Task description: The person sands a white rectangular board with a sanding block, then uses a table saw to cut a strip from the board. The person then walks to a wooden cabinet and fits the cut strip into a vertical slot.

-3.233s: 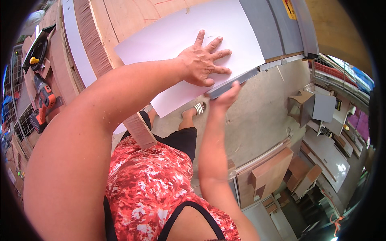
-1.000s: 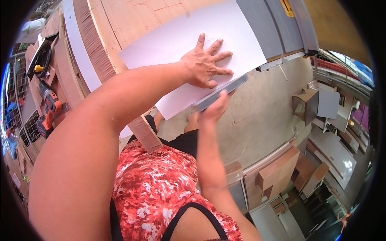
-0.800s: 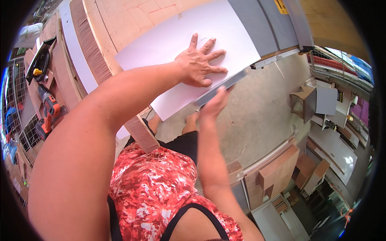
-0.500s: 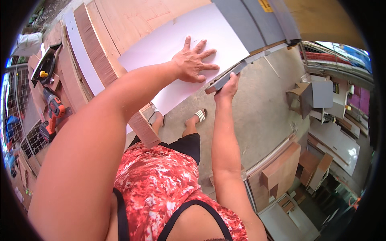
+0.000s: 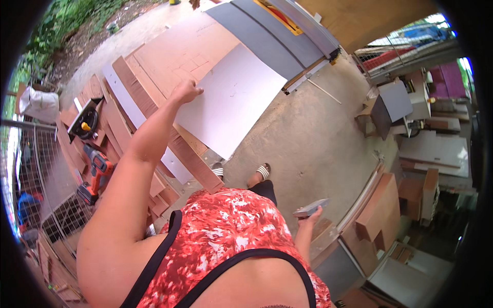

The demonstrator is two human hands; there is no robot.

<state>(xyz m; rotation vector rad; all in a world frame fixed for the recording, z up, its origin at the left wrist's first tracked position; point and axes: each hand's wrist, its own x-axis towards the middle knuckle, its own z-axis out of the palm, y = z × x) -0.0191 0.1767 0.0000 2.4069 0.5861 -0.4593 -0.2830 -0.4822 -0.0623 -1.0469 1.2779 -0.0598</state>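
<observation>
A smooth white sheet [image 5: 233, 102] lies slanted across the bench, its near corner jutting out over the floor. My left hand [image 5: 187, 92] is closed at the sheet's left edge, with its fingers curled and the fingertips partly hidden. Low on the right, away from the bench, my right hand [image 5: 309, 217] grips a flat grey block [image 5: 311, 207]. What kind of tool this is I cannot make out. Beneath the sheet is a light wooden board [image 5: 179, 54] with reddish pencil lines.
A grey machine table [image 5: 272, 36] adjoins the sheet's far side. Wood strips [image 5: 154, 108] run along the bench's left, beside an orange-black cordless drill [image 5: 97, 174] and a black guide with a yellow knob [image 5: 84, 123]. Wooden boxes [image 5: 377, 210] and panels stand at right.
My left hand has gone from lying spread on the sheet to closed at its left edge. My right hand has dropped back from the sheet's edge with the grey block. The view has shifted.
</observation>
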